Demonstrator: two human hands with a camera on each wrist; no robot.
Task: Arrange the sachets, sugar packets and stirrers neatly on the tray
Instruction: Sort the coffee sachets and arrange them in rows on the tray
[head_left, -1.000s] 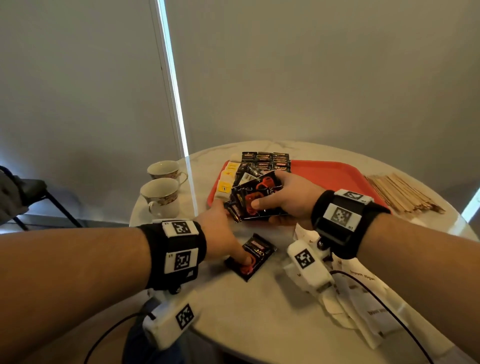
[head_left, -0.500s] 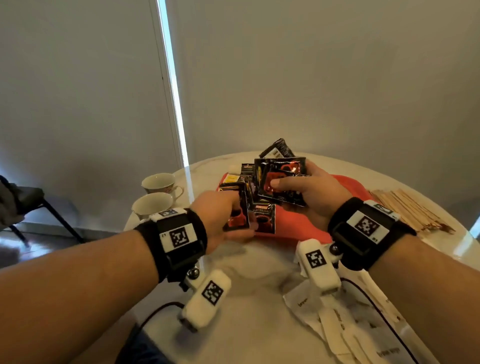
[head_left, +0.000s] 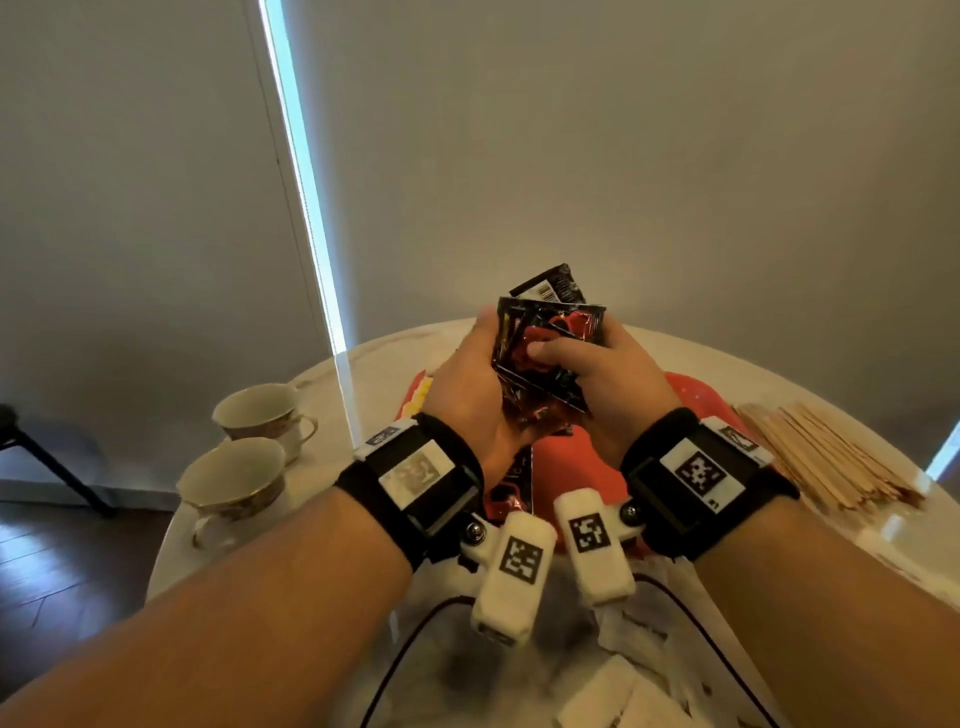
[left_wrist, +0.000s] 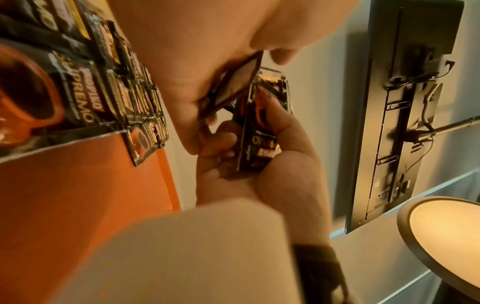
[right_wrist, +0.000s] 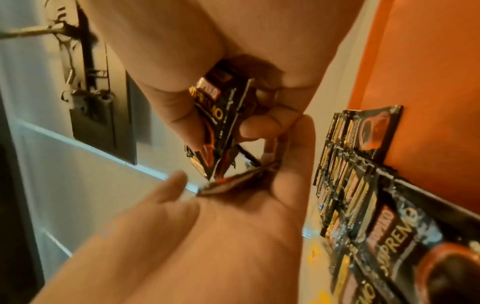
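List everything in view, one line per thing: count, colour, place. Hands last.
held sachets: a bunch, count unclear, black and red, raised above the tray between both hands
tray sachets: many, black with gold and red print, lying in rows on the tray
tray: one, red, on the table under the hands
stirrers: a pile, light wood, on the table right of the tray
sugar packets: several, white, on the near table edge
cups: two, cream with patterned band, on the table left of the tray
table: one, pale marble, round
left hand: grips the held sachets
right hand: grips the held sachets, thumb across the front
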